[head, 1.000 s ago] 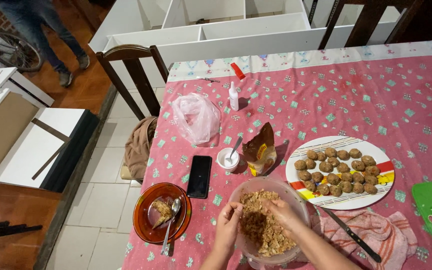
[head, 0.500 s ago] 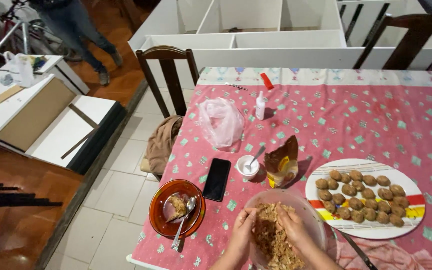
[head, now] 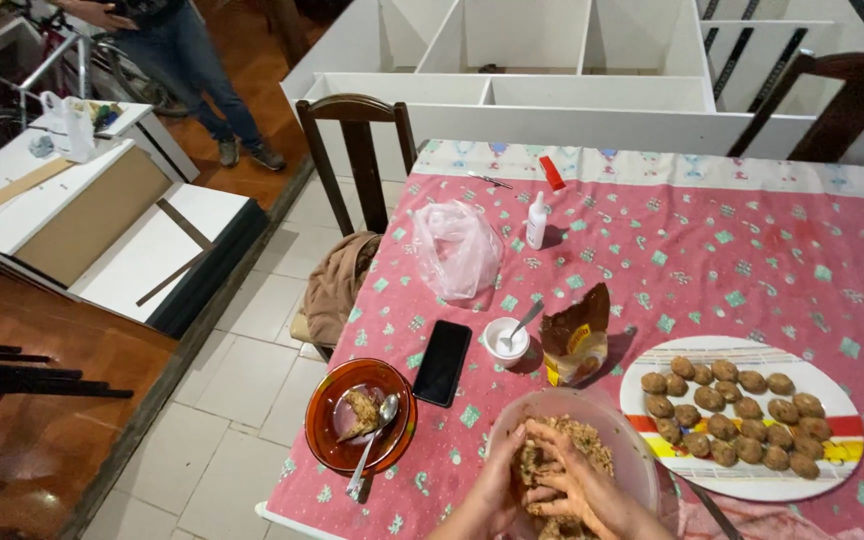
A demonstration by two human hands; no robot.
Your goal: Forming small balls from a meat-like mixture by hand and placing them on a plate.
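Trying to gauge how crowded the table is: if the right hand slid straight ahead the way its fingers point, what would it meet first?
The right hand points left into the dough; it would meet the left hand first, then probably the bowl wall.

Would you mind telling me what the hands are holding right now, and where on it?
Both hands press together on a lump of the brown mixture inside the clear bowl, gripping its sides; neither holds the bowl.

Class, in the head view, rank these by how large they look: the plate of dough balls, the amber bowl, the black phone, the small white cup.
1. Plate of dough balls
2. Amber bowl
3. Black phone
4. Small white cup
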